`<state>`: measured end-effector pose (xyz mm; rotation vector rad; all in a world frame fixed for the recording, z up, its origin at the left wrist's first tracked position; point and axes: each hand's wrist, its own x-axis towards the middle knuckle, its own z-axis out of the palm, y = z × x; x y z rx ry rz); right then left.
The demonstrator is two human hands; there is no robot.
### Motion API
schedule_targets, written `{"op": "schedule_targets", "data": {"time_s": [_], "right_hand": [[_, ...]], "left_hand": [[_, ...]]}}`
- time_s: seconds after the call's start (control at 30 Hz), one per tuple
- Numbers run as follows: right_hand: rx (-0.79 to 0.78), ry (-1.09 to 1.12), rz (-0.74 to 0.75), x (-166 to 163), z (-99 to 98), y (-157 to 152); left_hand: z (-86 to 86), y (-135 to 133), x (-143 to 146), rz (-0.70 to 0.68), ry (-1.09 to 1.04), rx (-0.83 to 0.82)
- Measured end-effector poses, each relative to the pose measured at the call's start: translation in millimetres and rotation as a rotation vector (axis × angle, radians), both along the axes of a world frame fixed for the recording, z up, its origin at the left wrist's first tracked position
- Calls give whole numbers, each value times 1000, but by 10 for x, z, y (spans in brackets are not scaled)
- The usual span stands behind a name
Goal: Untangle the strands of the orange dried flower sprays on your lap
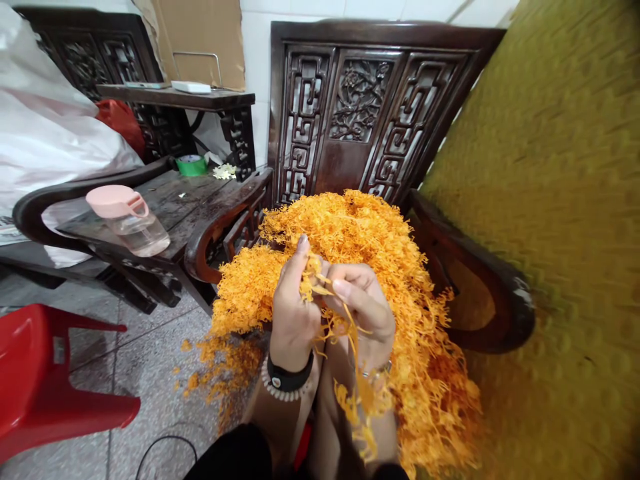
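Note:
A large heap of curly orange strands with frilled ends (350,223) covers the seat of the carved chair in front of me. My left hand (295,313) is closed with the thumb up, gripping a small bunch of orange strands (314,283). Close beside it, my right hand (370,310) pinches part of the same bunch between thumb and fingertips. From the hands a loose length of orange strand (365,400) dangles in front of my right forearm. Whether the strands are plastic or cloth, I cannot tell.
Left of the heap, a dark wooden side table (170,193) bears a pink-lidded clear bottle (133,220) and green tape (191,165). A red plastic stool (35,373) stands at left. Fallen orange pieces (220,367) lie on the floor. A yellow-green textured surface (560,200) fills the right.

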<state>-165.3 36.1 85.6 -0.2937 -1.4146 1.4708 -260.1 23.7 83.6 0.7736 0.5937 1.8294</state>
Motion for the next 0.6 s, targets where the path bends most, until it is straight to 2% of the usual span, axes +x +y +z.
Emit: {"op": "schedule_targets", "data": {"time_s": [0.07, 0.13, 0.23, 0.3, 0.47, 0.6], "right_hand": [[35, 103, -58, 77, 60, -26], [20, 172, -187, 186, 116, -45], [-56, 86, -464, 340, 142, -38], [-71, -11, -579, 398, 128, -21], [29, -60, -762, 378, 135, -61], [21, -90, -815, 318, 175, -137]], "left_hand": [[-4, -28, -125, -29, -81, 30], [-8, -50, -239, -76, -191, 122], [18, -76, -302, -147, -231, 219], [54, -96, -274, -189, -201, 223], [101, -134, -150, -300, -154, 135], [74, -87, -95, -228, -74, 111]]}}
